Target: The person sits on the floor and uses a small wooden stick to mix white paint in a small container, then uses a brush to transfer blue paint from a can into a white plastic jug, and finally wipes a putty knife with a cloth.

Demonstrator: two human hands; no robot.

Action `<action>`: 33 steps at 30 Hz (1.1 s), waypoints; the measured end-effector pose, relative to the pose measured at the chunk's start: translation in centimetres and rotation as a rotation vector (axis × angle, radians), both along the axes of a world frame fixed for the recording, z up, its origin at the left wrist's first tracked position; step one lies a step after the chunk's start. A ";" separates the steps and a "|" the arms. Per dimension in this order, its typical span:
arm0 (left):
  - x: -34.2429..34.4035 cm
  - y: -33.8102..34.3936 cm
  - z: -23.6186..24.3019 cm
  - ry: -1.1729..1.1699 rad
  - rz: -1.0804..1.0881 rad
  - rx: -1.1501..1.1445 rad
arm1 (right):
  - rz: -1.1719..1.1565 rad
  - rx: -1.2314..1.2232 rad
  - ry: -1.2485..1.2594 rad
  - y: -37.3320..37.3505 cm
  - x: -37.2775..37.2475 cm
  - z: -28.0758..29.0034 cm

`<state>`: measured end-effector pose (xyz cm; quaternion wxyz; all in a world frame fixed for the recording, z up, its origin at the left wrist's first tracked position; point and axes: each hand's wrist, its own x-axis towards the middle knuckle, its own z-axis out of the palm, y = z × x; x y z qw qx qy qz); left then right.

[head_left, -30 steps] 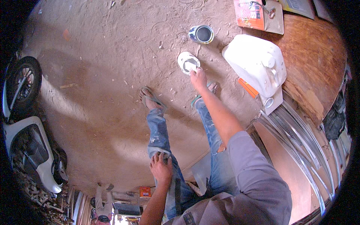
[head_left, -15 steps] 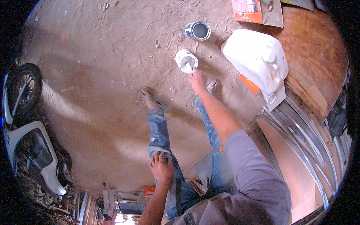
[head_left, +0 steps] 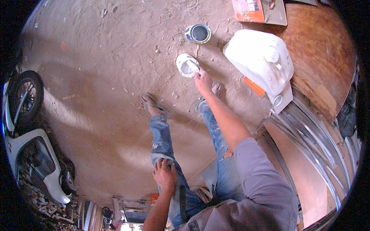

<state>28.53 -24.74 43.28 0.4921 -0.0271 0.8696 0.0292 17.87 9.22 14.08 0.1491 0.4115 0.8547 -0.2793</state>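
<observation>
My right hand (head_left: 203, 82) is closed on a flat, white-coated tool (head_left: 192, 66), a brush or a scraper; I cannot tell which. It reaches over the rim of a small can (head_left: 179, 67) holding white paint or paste. This can stands tilted towards me on the dirt floor, just ahead of my right foot. My left hand (head_left: 165, 176) rests on my left knee, fingers laid out over the jeans, holding nothing I can see. Beyond the white can stands a second can (head_left: 200, 33) with a dark grey inside or top.
To the right lie a white plastic jerrycan (head_left: 258, 57), an orange-and-white box (head_left: 250, 10), a brown wooden sheet (head_left: 320, 57) and a bundle of metal strips (head_left: 316, 146). A motorbike wheel (head_left: 26, 96) and white body panel (head_left: 29, 134) stand at the left.
The tool has risen from inside the white can to its near-right rim, and my right hand has tilted with it. My left hand has stayed on the knee. The view has shifted slightly.
</observation>
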 end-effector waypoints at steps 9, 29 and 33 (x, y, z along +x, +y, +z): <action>0.3 0.2 -0.3 -0.005 -0.025 -0.023 | 0.222 0.012 -0.251 -0.3 1.0 -1.5; 1.4 -0.3 -0.3 0.059 -0.036 0.033 | 0.073 0.008 0.116 -0.4 2.4 0.7; 0.4 -0.1 -0.3 0.040 -0.025 0.033 | 0.285 0.170 0.017 -0.4 1.5 0.3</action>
